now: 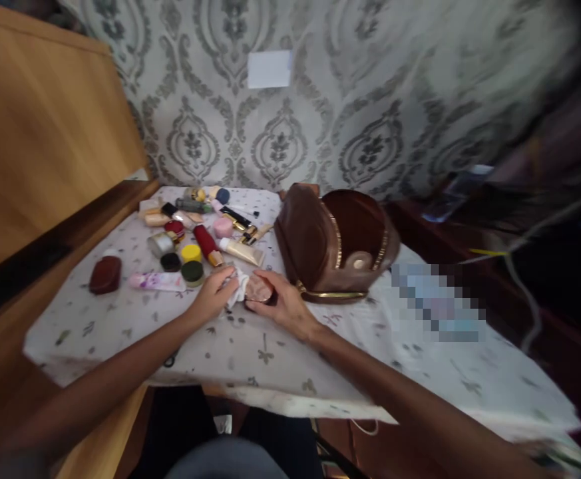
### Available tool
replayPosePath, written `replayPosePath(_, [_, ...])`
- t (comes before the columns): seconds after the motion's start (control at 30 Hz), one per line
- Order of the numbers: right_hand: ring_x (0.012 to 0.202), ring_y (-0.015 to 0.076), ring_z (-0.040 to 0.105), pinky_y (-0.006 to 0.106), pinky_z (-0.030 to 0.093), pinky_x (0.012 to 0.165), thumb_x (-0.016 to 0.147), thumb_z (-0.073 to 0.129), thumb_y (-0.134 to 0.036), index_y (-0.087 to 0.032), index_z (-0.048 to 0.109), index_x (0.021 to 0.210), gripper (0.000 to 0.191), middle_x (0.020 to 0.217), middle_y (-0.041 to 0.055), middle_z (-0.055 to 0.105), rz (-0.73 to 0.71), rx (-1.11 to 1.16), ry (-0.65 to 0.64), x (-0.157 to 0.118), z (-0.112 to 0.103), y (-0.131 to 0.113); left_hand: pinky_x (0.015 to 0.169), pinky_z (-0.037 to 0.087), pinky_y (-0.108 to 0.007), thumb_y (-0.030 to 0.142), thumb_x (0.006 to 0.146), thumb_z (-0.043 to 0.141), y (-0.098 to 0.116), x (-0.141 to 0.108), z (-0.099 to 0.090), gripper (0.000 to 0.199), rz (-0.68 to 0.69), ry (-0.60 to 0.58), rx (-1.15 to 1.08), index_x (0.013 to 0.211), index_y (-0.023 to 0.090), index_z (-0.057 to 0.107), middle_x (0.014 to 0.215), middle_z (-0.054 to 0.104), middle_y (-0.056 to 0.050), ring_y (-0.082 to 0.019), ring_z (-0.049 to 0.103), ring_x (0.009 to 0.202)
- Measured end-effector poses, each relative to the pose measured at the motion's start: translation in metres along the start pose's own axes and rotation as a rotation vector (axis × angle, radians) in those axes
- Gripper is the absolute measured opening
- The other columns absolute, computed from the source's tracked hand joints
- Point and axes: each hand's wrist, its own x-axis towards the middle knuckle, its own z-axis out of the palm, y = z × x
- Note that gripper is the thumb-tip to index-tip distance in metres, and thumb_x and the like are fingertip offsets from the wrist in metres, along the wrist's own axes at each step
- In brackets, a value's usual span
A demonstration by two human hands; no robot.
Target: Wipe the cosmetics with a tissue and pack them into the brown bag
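Observation:
My right hand (286, 303) is closed around a rounded pinkish-brown compact (259, 289) above the front of the table. Pressed against the compact's left side is a crumpled white cloth or tissue (238, 287), gripped in my left hand (215, 293). Just beyond my hands lie a cream tube (241, 252), a dark red bottle (207, 245) and a dark-lidded jar (192, 272). An open brown bag (306, 246) with a gold zip stands right behind my right hand.
Several cosmetics crowd the back left, among them a pink jar (223, 227) and a yellow-lidded jar (191, 253). A purple-and-white tube (156, 281) and a red-brown case (105, 274) lie left. A blurred-out item (440, 303) lies right. A wooden panel (45, 100) borders the left.

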Motion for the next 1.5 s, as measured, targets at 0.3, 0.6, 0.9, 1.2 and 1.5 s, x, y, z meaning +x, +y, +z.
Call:
replayPosePath(0.3, [0.068,0.0185,0.059,0.031,0.049,0.065,0.071,0.076,-0.04,-0.018,0.065,0.095,0.034,0.078,0.0007,0.064,-0.048,-0.225,-0.268,0.03,-0.022,-0.023,0.068,0.038,-0.028,0.035,0.088,0.042,-0.006,0.001,0.001,0.026,0.077,0.03,-0.034,0.067,0.023,0.032,0.071,0.04,0.002,-0.016,0.045,0.073])
replayPosePath(0.6, [0.111,0.0292,0.064,0.045,0.05,0.098,0.079,0.069,-0.044,-0.02,0.058,0.127,0.055,0.121,0.0114,0.067,-0.061,-0.064,-0.059,0.006,0.0,0.005,0.063,0.037,-0.025,0.037,0.09,0.046,0.023,-0.017,-0.052,0.025,0.082,0.069,0.013,0.072,0.02,0.047,0.07,0.047,0.002,-0.014,0.046,0.068])
replayPosePath(0.9, [0.109,0.0299,0.066,0.048,0.052,0.098,0.08,0.069,-0.048,-0.022,0.06,0.127,0.054,0.119,0.0113,0.068,-0.049,-0.025,-0.056,0.007,0.0,0.007,0.044,0.027,-0.021,0.043,0.078,0.052,-0.041,-0.108,-0.197,0.024,-0.334,1.035,0.225,0.069,0.021,0.052,0.056,0.037,0.007,-0.011,0.034,0.049])
replayPosePath(1.2, [0.108,0.0286,0.066,0.046,0.05,0.1,0.076,0.074,-0.047,-0.021,0.061,0.125,0.057,0.12,0.0103,0.068,0.041,0.087,-0.067,0.005,-0.002,0.005,0.052,0.037,-0.024,0.042,0.073,0.053,-0.07,-0.124,-0.232,0.024,-0.439,0.759,0.519,0.072,0.019,0.061,0.06,0.055,0.004,-0.016,0.049,0.057])
replayPosePath(1.5, [0.101,0.0241,0.066,0.039,0.05,0.094,0.071,0.08,-0.043,-0.021,0.06,0.121,0.059,0.11,0.0058,0.07,0.095,0.26,-0.051,0.003,-0.001,0.002,0.06,0.041,-0.028,0.037,0.085,0.05,-0.003,-0.082,-0.163,0.017,-0.077,0.694,0.451,0.085,0.022,0.059,0.078,0.058,0.0,-0.018,0.054,0.07])
